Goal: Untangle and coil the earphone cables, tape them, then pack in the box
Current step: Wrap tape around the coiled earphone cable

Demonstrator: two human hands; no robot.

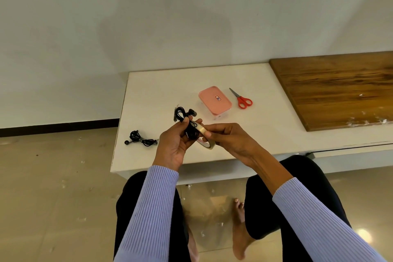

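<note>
a coiled black earphone cable (187, 120) is gripped in the left hand (173, 144) above the table (265, 134); a tape roll (205, 137) is pinched by the right hand (228, 137). a second earphone bundle (141, 138) lies left; the pink box (214, 100) sits closed beyond.

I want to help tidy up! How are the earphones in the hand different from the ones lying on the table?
The held earphones are up off the table, gripped in the left hand beside the tape roll; the table earphones lie alone near the white table's left edge, untouched. The held earphones bunch upward; the table ones spread sideways. Both are black and bundled.
</note>
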